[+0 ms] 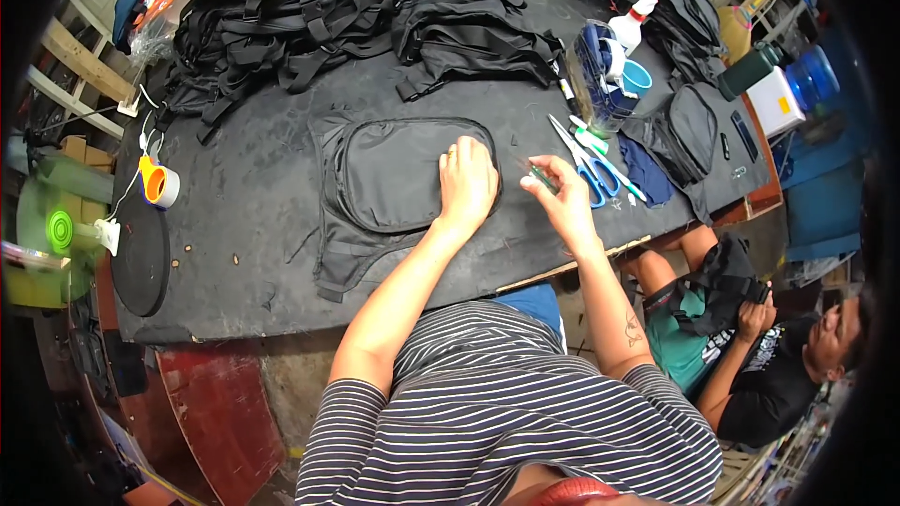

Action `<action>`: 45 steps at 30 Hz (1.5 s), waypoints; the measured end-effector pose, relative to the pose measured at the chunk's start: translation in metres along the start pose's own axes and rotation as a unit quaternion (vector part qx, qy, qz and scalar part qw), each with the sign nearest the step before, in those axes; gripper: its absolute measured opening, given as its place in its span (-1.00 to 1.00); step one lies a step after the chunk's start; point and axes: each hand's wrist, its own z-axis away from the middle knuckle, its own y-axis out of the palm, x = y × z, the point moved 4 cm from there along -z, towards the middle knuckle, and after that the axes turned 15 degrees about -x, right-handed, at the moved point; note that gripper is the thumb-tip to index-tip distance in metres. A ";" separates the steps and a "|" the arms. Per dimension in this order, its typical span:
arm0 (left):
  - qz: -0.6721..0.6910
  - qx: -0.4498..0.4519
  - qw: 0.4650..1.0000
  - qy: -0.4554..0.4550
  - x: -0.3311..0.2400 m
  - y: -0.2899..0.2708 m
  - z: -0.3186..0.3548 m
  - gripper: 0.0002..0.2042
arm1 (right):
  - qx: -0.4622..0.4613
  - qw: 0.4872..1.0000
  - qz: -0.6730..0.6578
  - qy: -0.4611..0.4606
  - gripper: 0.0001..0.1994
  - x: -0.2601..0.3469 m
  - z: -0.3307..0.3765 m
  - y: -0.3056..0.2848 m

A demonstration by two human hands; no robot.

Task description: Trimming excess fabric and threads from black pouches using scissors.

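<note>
A black backpack (394,178) lies flat on the dark worktable, its rounded, piped front panel facing up and its straps spread toward the near left. My left hand (468,180) rests on the right part of that panel, fingers bent and close together against the fabric. Just off the bag's right edge, my right hand (562,195) pinches a small slim green tool (541,176) between thumb and fingers; its exact kind is too small to make out. Blue-handled scissors (596,174) lie open beside the right hand, next to a green-and-white marker-like item (591,141).
Stacked black bags (300,28) fill the table's far side. At right stand a clear container (600,75), a white spray bottle (633,23) and another black bag (689,136). A tape roll (161,186) sits left. A seated person (750,347) handles black fabric at lower right.
</note>
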 end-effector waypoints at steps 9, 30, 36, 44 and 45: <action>0.126 -0.013 0.987 -0.096 0.006 -0.011 -0.001 -0.66 | 0.036 0.925 0.288 -0.247 -0.81 0.036 -0.022 0.011; 0.112 0.014 0.991 -0.071 0.008 -0.011 0.003 -0.66 | 0.100 0.825 0.421 -0.363 -0.91 0.049 -0.015 0.037; 0.114 0.015 0.992 -0.043 0.011 -0.008 0.008 -0.83 | 0.102 0.820 0.429 -0.365 -0.91 0.047 -0.015 0.038; 0.108 -0.007 0.993 -0.054 0.009 -0.008 0.008 -0.92 | 0.095 0.823 0.415 -0.376 -0.92 0.046 -0.014 0.040; 0.108 -0.006 0.993 -0.054 0.008 -0.008 0.008 -0.92 | 0.092 0.819 0.418 -0.382 -0.92 0.047 -0.014 0.041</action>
